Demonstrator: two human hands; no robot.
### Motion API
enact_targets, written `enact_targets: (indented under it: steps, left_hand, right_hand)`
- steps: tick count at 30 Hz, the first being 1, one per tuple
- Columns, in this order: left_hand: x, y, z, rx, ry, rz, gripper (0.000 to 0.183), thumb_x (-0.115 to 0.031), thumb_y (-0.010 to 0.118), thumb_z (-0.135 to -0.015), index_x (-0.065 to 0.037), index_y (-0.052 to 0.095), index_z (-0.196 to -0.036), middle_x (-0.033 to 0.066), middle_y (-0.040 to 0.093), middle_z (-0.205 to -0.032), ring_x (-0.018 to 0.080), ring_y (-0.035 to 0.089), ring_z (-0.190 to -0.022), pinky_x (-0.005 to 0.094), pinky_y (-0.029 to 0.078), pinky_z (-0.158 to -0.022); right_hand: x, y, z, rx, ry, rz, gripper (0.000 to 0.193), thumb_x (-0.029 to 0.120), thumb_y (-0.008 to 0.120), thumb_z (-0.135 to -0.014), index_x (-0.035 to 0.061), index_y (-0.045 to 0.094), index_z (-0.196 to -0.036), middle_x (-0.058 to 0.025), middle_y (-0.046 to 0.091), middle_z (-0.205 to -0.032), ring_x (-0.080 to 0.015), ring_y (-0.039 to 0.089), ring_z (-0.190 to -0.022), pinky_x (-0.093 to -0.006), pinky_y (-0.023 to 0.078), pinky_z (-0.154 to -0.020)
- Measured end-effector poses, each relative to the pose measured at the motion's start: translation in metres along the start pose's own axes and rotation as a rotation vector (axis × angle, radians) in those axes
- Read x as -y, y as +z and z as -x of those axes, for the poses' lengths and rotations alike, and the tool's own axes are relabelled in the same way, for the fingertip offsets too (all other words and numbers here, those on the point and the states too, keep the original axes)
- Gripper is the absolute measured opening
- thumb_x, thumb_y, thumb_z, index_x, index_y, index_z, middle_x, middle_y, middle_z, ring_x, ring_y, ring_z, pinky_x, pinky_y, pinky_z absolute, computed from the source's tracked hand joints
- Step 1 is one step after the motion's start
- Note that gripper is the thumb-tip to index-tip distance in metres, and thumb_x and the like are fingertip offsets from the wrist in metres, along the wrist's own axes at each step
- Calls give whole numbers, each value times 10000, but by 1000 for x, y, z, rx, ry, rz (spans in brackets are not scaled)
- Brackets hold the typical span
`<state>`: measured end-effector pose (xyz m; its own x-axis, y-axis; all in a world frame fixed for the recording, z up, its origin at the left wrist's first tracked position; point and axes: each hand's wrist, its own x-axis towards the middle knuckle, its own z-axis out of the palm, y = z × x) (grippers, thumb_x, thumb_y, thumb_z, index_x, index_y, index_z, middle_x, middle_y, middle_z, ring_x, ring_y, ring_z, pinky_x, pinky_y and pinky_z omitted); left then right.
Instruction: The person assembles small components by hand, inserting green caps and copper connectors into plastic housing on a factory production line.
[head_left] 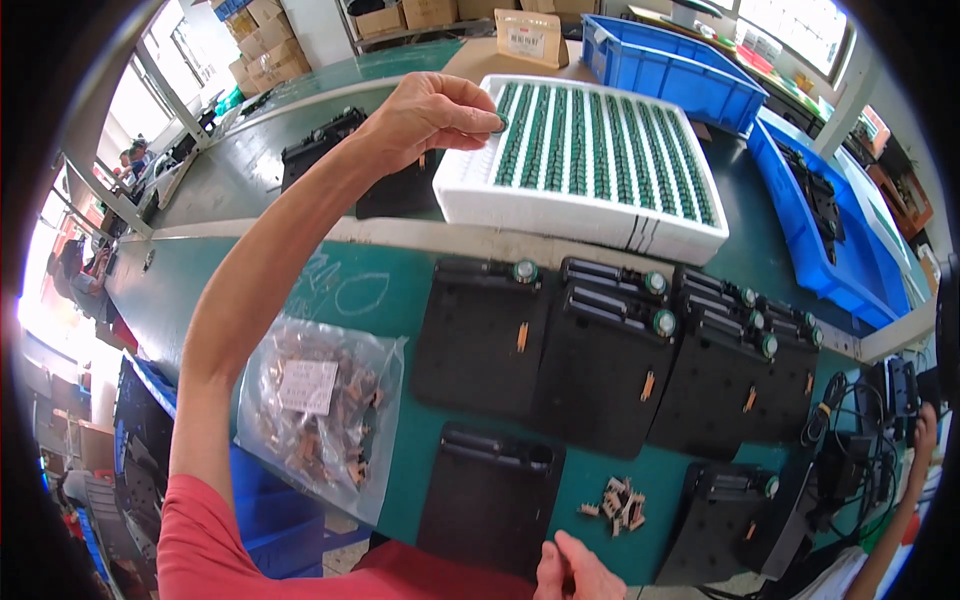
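Note:
My left hand (pixel 432 118) reaches over the near left corner of a white foam tray (pixel 600 232), pinching a small round green part (pixel 500 124) between thumb and fingers. Rows of similar dark green parts (pixel 600 140) fill most of the tray. My right hand (pixel 578 575) is low at the bottom edge, fingers curled; whether something sits in them is hidden. Just left of it lies a black panel (pixel 488 500) with a bare round recess at its top right. A small pile of copper-coloured clips (pixel 616 506) lies just above that hand.
Several black panels (pixel 480 350) with round green-rimmed parts and copper clips stand in a row. A clear bag of clips (pixel 315 410) lies left. Blue bins (pixel 670 75) stand behind and right. Black cables (pixel 870 450) tangle at right, beside another person's hand (pixel 926 428).

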<state>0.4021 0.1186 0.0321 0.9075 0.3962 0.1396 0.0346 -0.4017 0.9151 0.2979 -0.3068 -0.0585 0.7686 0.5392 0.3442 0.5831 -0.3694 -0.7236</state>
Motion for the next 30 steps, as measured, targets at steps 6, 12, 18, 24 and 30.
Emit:
enact_targets:
  steps: [6,12,18,24,30]
  left_hand:
    - [-32,65,113,169,-279,606,350,14,647,-823,39,613,-1170,98,666,-918,221,705,-765,330,605,-747]
    - [-47,108,185,393,-579,627,254,63,571,-828,69,668,-1063,150,686,-870,213,708,-756,333,607,-740]
    - [-42,126,204,428,-511,601,224,51,666,-816,53,686,-1040,121,698,-879,179,701,-814,303,587,-791]
    - [-41,135,211,426,-471,557,269,71,726,-767,40,698,-1033,144,710,-945,185,701,-848,296,579,-803]
    - [-41,139,208,394,-486,572,229,71,717,-737,53,705,-964,115,710,-885,154,681,-829,267,553,-783]
  right_hand:
    - [-13,12,7,-68,-63,-15,232,102,749,-790,15,670,-989,-104,640,-664,-240,606,-507,-308,457,-475]
    - [-9,8,7,-67,-58,-55,193,7,747,-758,8,671,-935,-104,641,-678,-222,614,-530,-302,468,-495]
    - [-12,10,14,-47,-5,-78,130,-27,694,-831,-20,675,-959,-79,663,-731,-87,574,-527,-210,421,-472]
    - [-11,8,11,-21,9,-109,208,-16,743,-760,3,656,-949,-115,667,-744,-229,644,-587,-302,485,-535]
    - [-13,13,11,-79,-7,-133,132,-14,740,-797,-9,680,-914,-59,619,-645,-69,499,-466,-211,362,-435]
